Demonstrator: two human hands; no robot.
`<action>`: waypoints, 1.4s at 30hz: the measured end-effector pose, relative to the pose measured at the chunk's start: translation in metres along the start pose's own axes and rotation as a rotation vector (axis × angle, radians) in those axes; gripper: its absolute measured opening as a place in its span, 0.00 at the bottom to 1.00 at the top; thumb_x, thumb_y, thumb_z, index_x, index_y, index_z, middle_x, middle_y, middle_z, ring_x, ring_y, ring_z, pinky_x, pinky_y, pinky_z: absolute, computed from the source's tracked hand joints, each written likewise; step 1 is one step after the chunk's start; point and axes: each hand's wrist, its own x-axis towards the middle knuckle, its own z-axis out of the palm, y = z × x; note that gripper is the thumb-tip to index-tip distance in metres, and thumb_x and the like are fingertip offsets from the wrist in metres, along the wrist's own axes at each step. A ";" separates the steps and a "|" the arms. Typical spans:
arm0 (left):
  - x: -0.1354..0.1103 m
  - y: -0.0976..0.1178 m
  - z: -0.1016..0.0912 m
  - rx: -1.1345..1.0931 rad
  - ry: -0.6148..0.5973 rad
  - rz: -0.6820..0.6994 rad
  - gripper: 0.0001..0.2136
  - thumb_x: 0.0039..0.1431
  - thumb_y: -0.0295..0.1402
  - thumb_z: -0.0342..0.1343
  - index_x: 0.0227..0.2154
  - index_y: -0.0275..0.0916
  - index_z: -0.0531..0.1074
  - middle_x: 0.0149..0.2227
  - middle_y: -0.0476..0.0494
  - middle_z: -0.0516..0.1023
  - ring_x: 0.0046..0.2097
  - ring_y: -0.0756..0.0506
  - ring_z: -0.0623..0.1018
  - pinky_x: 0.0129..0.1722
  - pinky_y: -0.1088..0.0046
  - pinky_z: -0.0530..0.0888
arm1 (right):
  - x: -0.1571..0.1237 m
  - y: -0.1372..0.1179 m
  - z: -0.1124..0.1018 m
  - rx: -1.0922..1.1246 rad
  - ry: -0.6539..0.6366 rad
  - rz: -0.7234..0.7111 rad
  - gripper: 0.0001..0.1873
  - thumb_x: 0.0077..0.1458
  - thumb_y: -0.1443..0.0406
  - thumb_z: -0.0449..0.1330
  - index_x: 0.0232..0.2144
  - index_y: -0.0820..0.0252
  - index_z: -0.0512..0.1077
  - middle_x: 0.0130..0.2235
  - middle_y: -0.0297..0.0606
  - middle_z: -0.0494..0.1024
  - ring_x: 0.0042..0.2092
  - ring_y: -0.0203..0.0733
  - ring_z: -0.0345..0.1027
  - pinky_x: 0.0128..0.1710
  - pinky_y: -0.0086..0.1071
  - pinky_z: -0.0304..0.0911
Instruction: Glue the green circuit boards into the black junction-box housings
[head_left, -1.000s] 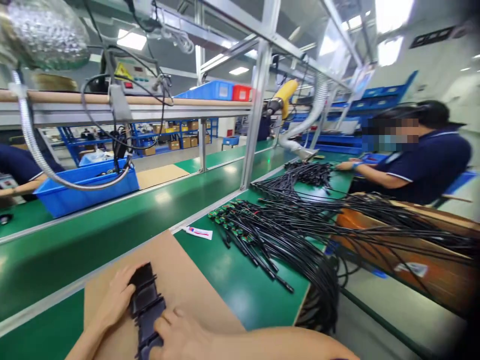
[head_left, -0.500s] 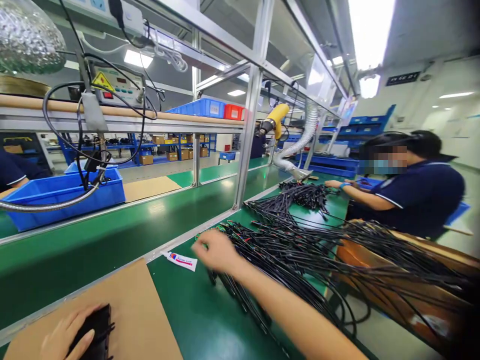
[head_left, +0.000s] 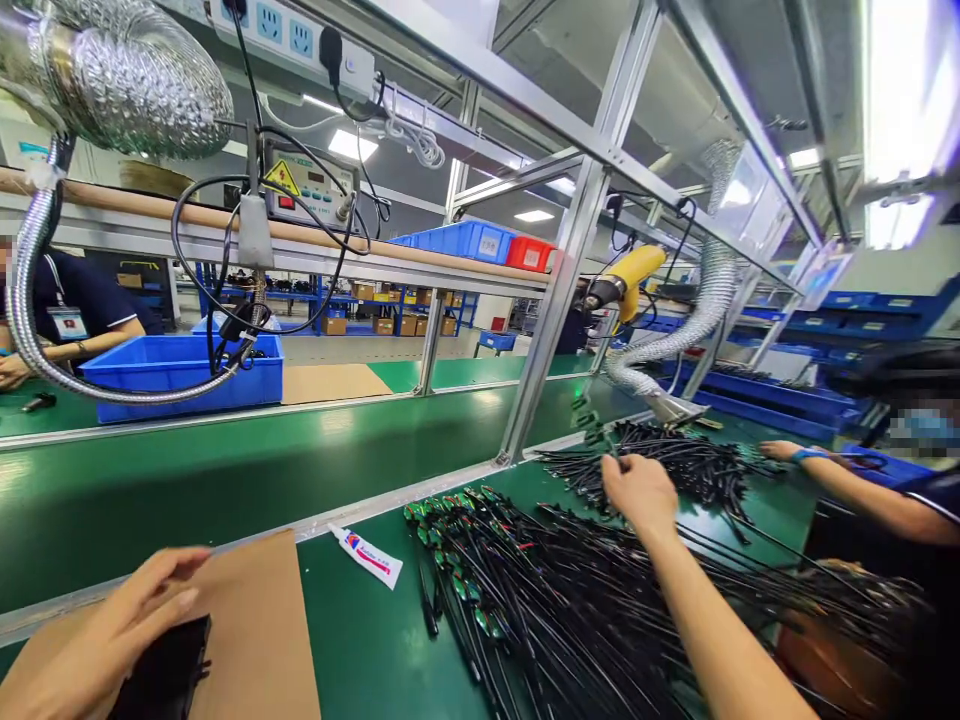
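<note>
Black cables [head_left: 570, 600] with green ends lie fanned in a thick pile on the green counter [head_left: 360, 650], to the right of a cardboard sheet [head_left: 255, 620]. The person's right hand [head_left: 637, 495] stretches past this pile to a second heap of cables [head_left: 697, 470] farther back. Its fingers curl down among the wires, and whether they grip one cannot be told. The left hand [head_left: 112, 630] lies open, fingers straight, over a black plastic part [head_left: 161, 675] on the cardboard. A small white tube [head_left: 367, 556] rests between cardboard and cables. A co-worker's hand [head_left: 780, 450] lies beside the far heap.
</note>
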 end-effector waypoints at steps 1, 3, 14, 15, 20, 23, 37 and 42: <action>0.007 0.031 0.004 -0.004 -0.017 0.097 0.17 0.58 0.51 0.50 0.48 0.55 0.70 0.51 0.54 0.75 0.55 0.36 0.72 0.55 0.51 0.70 | -0.011 -0.002 -0.014 0.036 0.069 -0.003 0.09 0.56 0.62 0.56 0.30 0.64 0.68 0.34 0.43 0.70 0.40 0.47 0.66 0.43 0.44 0.63; 0.016 0.103 0.020 -0.041 -0.077 0.318 0.18 0.60 0.46 0.50 0.48 0.45 0.70 0.51 0.43 0.74 0.54 0.37 0.72 0.55 0.55 0.69 | -0.047 -0.014 -0.038 0.122 0.209 -0.042 0.11 0.56 0.59 0.53 0.34 0.63 0.66 0.36 0.46 0.68 0.42 0.51 0.64 0.45 0.46 0.61; -0.021 0.286 0.046 -0.090 -0.379 0.919 0.14 0.52 0.26 0.48 0.43 0.35 0.67 0.40 0.43 0.71 0.42 0.43 0.71 0.45 0.63 0.70 | -0.288 -0.166 -0.032 0.514 0.107 -0.687 0.21 0.55 0.62 0.54 0.51 0.61 0.62 0.49 0.51 0.67 0.51 0.52 0.63 0.48 0.47 0.65; -0.024 0.280 0.031 -0.068 -0.390 0.953 0.13 0.52 0.27 0.48 0.41 0.35 0.67 0.40 0.42 0.70 0.43 0.43 0.70 0.46 0.63 0.69 | -0.298 -0.169 -0.040 0.532 0.038 -0.744 0.25 0.54 0.61 0.56 0.54 0.61 0.62 0.52 0.53 0.66 0.53 0.53 0.62 0.50 0.47 0.65; -0.040 0.260 -0.045 0.068 -0.526 1.081 0.10 0.57 0.33 0.49 0.39 0.35 0.68 0.39 0.41 0.68 0.40 0.44 0.70 0.42 0.67 0.70 | -0.317 -0.141 -0.129 0.674 -0.598 -0.961 0.37 0.55 0.59 0.57 0.65 0.58 0.53 0.64 0.50 0.57 0.65 0.56 0.49 0.59 0.50 0.56; -0.055 0.254 -0.073 0.117 -0.489 1.091 0.08 0.60 0.34 0.52 0.39 0.38 0.70 0.40 0.43 0.67 0.42 0.44 0.70 0.45 0.66 0.70 | -0.290 -0.112 -0.170 1.104 -0.949 -1.065 0.20 0.58 0.57 0.55 0.53 0.47 0.70 0.43 0.37 0.79 0.44 0.43 0.74 0.41 0.32 0.70; -0.052 0.208 -0.117 -0.286 -0.111 1.314 0.09 0.61 0.42 0.57 0.35 0.46 0.80 0.32 0.46 0.66 0.38 0.46 0.72 0.53 0.55 0.70 | -0.285 -0.144 -0.063 0.914 -1.050 -0.744 0.52 0.41 0.59 0.66 0.65 0.60 0.50 0.58 0.49 0.66 0.56 0.51 0.65 0.56 0.43 0.60; -0.047 0.175 -0.121 -0.520 -0.058 1.274 0.11 0.58 0.35 0.60 0.43 0.52 0.77 0.39 0.46 0.73 0.49 0.42 0.73 0.56 0.51 0.67 | -0.240 -0.151 -0.123 0.536 -0.568 -0.727 0.26 0.51 0.62 0.54 0.54 0.59 0.66 0.47 0.47 0.74 0.46 0.50 0.70 0.47 0.42 0.66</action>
